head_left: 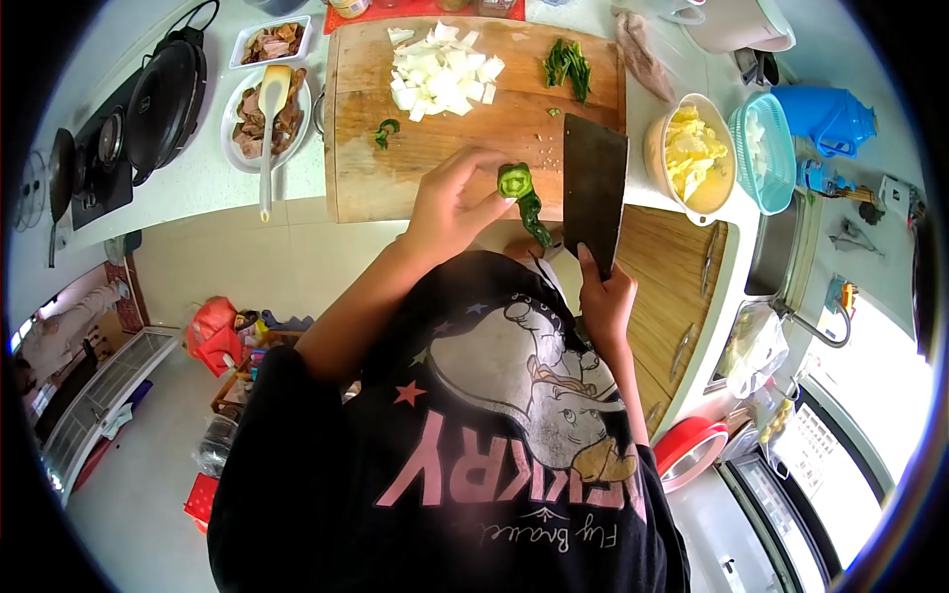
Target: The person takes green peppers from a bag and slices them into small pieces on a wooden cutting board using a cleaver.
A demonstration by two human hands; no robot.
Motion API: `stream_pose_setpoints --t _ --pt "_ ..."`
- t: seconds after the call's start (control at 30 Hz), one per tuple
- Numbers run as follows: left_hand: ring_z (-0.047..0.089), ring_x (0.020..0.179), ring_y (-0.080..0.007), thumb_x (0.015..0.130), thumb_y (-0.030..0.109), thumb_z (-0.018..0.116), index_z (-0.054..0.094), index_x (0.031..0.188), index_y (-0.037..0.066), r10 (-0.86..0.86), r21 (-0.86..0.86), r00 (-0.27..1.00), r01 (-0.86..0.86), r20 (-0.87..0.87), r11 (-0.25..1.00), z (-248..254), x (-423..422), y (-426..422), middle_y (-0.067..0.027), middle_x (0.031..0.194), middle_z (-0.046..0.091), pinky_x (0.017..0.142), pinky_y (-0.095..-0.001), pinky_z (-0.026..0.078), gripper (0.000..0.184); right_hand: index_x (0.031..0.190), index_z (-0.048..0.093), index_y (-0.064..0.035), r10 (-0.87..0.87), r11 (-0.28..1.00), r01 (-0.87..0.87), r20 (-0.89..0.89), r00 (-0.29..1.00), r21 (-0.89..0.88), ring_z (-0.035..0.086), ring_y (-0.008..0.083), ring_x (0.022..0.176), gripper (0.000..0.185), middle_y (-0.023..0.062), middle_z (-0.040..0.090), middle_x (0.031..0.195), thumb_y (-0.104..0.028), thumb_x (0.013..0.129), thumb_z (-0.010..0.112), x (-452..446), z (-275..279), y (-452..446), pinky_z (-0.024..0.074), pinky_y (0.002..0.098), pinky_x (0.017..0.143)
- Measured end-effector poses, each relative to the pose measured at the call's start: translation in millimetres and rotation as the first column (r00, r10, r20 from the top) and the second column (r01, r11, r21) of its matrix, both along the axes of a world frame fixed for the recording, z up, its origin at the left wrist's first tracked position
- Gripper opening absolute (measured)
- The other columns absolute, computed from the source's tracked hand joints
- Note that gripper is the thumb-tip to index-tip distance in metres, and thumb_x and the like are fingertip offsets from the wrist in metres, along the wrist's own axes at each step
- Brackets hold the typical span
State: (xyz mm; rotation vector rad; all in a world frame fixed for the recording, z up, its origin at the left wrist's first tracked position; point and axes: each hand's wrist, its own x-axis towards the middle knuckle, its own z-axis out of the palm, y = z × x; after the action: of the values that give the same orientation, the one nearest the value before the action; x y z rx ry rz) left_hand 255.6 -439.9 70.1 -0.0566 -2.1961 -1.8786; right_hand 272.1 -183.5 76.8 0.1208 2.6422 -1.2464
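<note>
My left hand [450,203] pinches a dark green pepper [534,212] above the near edge of the cutting board [366,109]. The pepper's cut end faces up and shows pale green flesh. In my right hand [605,295] the handle of a cleaver [594,183] is gripped. Its broad dark blade stands to the right of the pepper, apart from it. On the board lie a heap of white chopped pieces [445,71], a small pile of green pepper strips [567,71] and a small green pepper scrap [386,131]. Tiny pale seeds are scattered near the blade.
To the left, a white plate of meat slices [235,148] carries a spatula [269,138]; a smaller meat dish [269,44] is behind it. On the right stand a bowl of yellow leaves [692,158], a turquoise basket [766,153] and a sink [774,257]. A cloth [643,54] lies beside the board.
</note>
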Motion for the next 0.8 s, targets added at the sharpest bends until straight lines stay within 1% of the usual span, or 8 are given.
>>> stream_pose_setpoints --t 0.1,0.23,0.4,0.5,0.6,0.67,0.73,0.8 --pt "0.062 0.098 -0.0143 0.089 0.002 0.068 0.061 0.111 -0.003 -0.04 0.084 0.99 0.028 0.137 0.996 1 -1 0 -0.0096 0.104 0.067 0.087 -0.0284 0.048 0.024 0.068 0.057 0.0042 -0.08 0.989 0.093 0.109 0.991 -0.118 0.037 0.0105 0.047 0.041 0.0071 0.043 0.049 -0.024 0.095 0.067 2 -3 -1 0.0347 0.0316 0.045" --pt "0.061 0.099 -0.0121 0.092 -0.001 0.065 0.059 0.11 -0.002 -0.153 0.304 0.878 0.008 0.454 0.953 -13 -1 4 -0.009 0.105 0.066 0.086 -0.0254 0.049 0.019 0.061 0.047 -0.0067 -0.164 0.93 0.228 0.231 0.959 -0.288 0.041 0.0085 0.037 0.043 0.0001 0.045 0.046 -0.02 0.098 0.063 -11 25 -19 0.0296 0.0277 0.037" --pt "0.064 0.102 -0.0148 0.09 -0.005 0.066 0.054 0.107 -0.001 -0.109 0.427 0.953 -0.023 0.284 0.904 -28 7 14 -0.011 0.113 0.066 0.09 -0.0284 0.051 0.021 0.06 0.044 -0.0089 -0.14 0.75 0.24 0.207 0.968 -0.617 0.038 0.0092 0.036 0.043 0.0003 0.041 0.045 -0.016 0.1 0.059 -23 49 -41 0.0291 0.0274 0.036" --pt "0.065 0.104 -0.0163 0.089 -0.007 0.067 0.054 0.109 -0.001 -0.104 0.46 0.972 -0.005 0.211 0.888 -18 4 13 -0.0118 0.117 0.064 0.093 -0.0301 0.051 0.025 0.06 0.045 -0.0082 -0.116 0.759 0.225 0.214 0.97 -0.611 0.038 0.0085 0.036 0.043 -0.0002 0.042 0.045 -0.015 0.1 0.058 -27 66 -48 0.0296 0.0278 0.037" --pt "0.065 0.104 -0.0165 0.089 -0.008 0.066 0.056 0.113 -0.002 -0.058 0.5 0.986 -0.029 0.158 0.866 -13 2 14 -0.0106 0.116 0.063 0.096 -0.0301 0.051 0.027 0.075 0.063 0.0043 0.022 0.977 -0.016 0.025 0.999 -0.214 0.05 0.0126 0.045 0.031 0.0039 0.053 0.05 -0.017 0.098 0.063 -28 59 -33 0.0406 0.0302 0.046" --pt "0.065 0.104 -0.0167 0.089 -0.009 0.066 0.058 0.116 -0.004 0.003 0.473 0.992 -0.063 0.127 0.879 -12 2 12 -0.0099 0.113 0.064 0.096 -0.0296 0.051 0.028 0.085 0.067 0.0043 0.092 0.977 -0.1 -0.047 0.995 -0.187 0.049 0.0158 0.048 0.023 0.0102 0.055 0.055 -0.016 0.095 0.065 -24 71 -35 0.0416 0.0318 0.05" --pt "0.065 0.106 -0.0169 0.089 -0.008 0.066 0.06 0.118 -0.005 0.072 0.391 0.994 -0.101 0.088 0.915 -10 1 9 -0.0095 0.111 0.065 0.096 -0.0289 0.051 0.03 0.084 0.068 0.0036 0.169 0.981 -0.178 -0.105 0.98 -0.078 0.049 0.0167 0.048 0.023 0.0134 0.056 0.057 -0.017 0.095 0.066 -22 78 -36 0.0408 0.0322 0.049" --pt "0.065 0.107 -0.0173 0.089 -0.008 0.066 0.061 0.118 -0.006 0.092 0.32 0.989 -0.125 0.116 0.939 -7 1 7 -0.0097 0.11 0.065 0.095 -0.0286 0.052 0.03 0.087 0.069 0.0024 0.222 0.974 -0.225 -0.095 0.97 -0.015 0.056 0.0244 0.049 0.018 0.0167 0.059 0.062 -0.014 0.094 0.066 -21 82 -34 0.0426 0.0347 0.05"
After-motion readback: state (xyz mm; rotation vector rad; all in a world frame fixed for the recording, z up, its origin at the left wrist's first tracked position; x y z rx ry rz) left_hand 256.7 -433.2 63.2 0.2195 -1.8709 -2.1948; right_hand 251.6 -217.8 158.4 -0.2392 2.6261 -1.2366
